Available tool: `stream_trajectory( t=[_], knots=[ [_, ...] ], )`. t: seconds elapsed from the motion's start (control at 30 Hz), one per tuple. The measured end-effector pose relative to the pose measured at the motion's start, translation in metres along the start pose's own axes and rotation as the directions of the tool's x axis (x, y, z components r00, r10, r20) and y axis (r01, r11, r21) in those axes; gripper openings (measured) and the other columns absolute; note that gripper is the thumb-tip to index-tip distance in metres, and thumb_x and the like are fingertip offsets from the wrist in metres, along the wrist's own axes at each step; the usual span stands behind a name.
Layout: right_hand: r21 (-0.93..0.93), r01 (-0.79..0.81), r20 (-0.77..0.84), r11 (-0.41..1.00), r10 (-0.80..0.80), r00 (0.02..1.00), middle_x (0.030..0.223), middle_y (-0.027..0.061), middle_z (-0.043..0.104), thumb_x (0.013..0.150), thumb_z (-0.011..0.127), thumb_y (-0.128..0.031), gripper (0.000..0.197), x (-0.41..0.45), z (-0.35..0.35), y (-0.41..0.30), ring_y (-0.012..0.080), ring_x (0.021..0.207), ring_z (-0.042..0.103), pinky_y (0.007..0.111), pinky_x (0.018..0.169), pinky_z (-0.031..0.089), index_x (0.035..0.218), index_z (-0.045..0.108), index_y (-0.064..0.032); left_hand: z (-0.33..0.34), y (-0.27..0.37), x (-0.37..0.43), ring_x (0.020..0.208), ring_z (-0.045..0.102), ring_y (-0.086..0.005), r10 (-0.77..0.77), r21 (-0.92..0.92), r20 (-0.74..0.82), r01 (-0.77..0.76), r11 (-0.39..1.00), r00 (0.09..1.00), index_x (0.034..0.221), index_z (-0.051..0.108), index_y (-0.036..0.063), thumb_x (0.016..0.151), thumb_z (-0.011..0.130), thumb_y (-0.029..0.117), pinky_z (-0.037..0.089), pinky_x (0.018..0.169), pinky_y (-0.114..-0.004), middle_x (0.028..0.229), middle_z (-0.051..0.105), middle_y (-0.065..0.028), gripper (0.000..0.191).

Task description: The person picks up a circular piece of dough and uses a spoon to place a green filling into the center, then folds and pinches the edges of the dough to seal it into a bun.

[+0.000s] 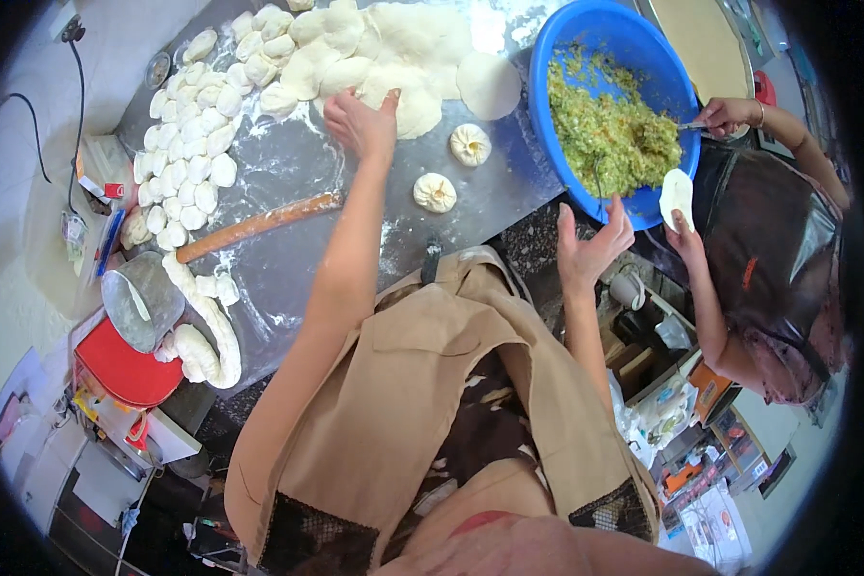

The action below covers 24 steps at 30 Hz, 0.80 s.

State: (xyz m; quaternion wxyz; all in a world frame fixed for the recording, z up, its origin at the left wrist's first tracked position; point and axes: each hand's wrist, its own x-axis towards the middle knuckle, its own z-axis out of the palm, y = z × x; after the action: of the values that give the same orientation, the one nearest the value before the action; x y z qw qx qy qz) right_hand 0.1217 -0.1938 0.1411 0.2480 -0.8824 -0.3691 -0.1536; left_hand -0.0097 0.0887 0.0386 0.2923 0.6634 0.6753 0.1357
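My left hand [363,128] reaches over the near edge of overlapping flat dough wrappers [403,86], its thumb and fingertips apart at the dough. My right hand [592,248] hangs by the near rim of a blue plastic basin [542,93], thumb and fingers spread, nothing visible between them. Chopped green and orange filling [605,115] fills part of the basin. A thin dark utensil [598,176] stands in it, its end close to my right fingertips. Two pleated, filled buns [470,145] [435,193] sit on the grey metal table [281,281].
At the right, another person's hand [727,115] holds a utensil in the filling, the other hand [684,241] a wrapper [677,198]. Several small dough pieces [187,158] lie left, near a wooden rolling pin [259,227], a dough rope [219,338] and a metal scraper [142,301].
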Motion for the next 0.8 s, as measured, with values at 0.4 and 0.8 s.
stream_trajectory(
  t=[0.4,0.8],
  knots=[
    [0.311,-0.056,0.248,0.949,-0.024,0.968,0.117,0.0182,0.049,0.080,0.066,-0.012,0.045,-0.018,0.026,-0.036,0.0345,0.108,0.046,0.043,0.093,0.036,0.121,0.051,-0.0009,0.060,-0.004,0.020,0.128,0.007,-0.0601,0.610,0.325,-0.154,-0.543,0.774,0.778,0.136,0.043,0.0320,0.065,0.066,0.067,0.020,0.100,-0.070,0.147,0.008,-0.0222,0.083],
    [0.346,-0.172,0.401,0.922,0.020,0.916,0.115,0.0183,0.050,0.079,0.064,-0.005,0.035,0.021,0.046,-0.072,0.0329,0.104,0.050,0.039,0.086,0.044,0.113,0.056,-0.0019,0.122,0.151,0.108,0.132,0.012,-0.0461,0.699,0.086,-0.021,-0.696,0.713,0.714,0.126,0.054,0.0228,0.072,0.067,0.054,0.028,0.101,-0.061,0.141,0.029,-0.0061,0.065]
  ],
)
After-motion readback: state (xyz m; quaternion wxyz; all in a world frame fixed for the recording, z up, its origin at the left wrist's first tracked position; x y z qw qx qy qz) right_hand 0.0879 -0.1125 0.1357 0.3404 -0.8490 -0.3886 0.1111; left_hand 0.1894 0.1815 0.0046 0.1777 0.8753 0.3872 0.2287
